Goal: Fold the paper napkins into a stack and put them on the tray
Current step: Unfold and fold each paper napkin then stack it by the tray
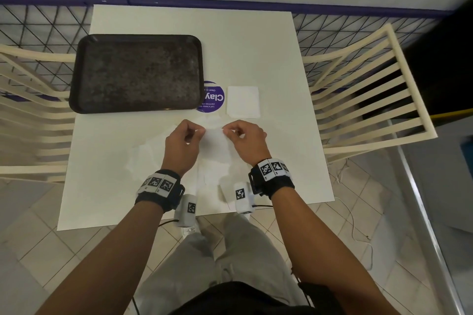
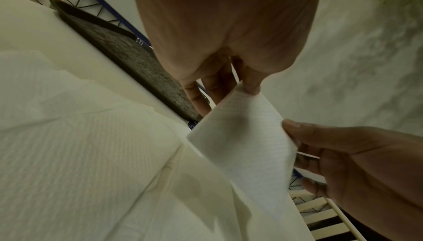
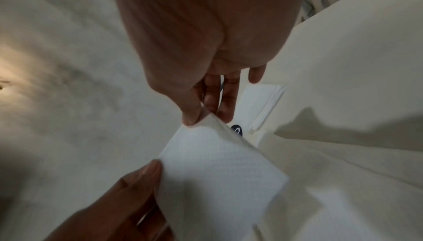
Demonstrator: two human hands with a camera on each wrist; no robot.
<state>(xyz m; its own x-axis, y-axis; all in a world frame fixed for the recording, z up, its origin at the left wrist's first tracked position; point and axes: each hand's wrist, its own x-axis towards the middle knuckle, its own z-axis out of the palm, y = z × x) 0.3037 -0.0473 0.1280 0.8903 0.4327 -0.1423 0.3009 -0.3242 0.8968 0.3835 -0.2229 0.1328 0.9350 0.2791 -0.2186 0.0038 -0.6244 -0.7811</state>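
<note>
Both hands hold one paper napkin [image 1: 216, 139] raised above the near half of the table [image 1: 268, 59]: the left hand [image 1: 183, 142] pinches its upper left corner between thumb and fingertips, and the right hand [image 1: 247, 139] pinches the upper right corner the same way, the two hands close together with the white sheet hanging between them. In the left wrist view the left hand's fingers [image 2: 251, 84] clamp the top corner while the right hand's thumb [image 2: 295, 129] presses the sheet's edge.

On the white table, the dark tray [image 1: 138, 73] lies toward the far left corner, its long side along the far edge, with nothing on it. Loose unfolded napkins [image 1: 148, 153] spread flat under and to the left of the hands, near the table's middle and near edge; how many sheets there are I cannot tell. A folded napkin stack [image 1: 243, 102] sits right of the tray, past the hands, toward the right edge. Between tray and stack a round purple sticker [image 1: 213, 97] shows, partly covered by the tray's near right corner.
</note>
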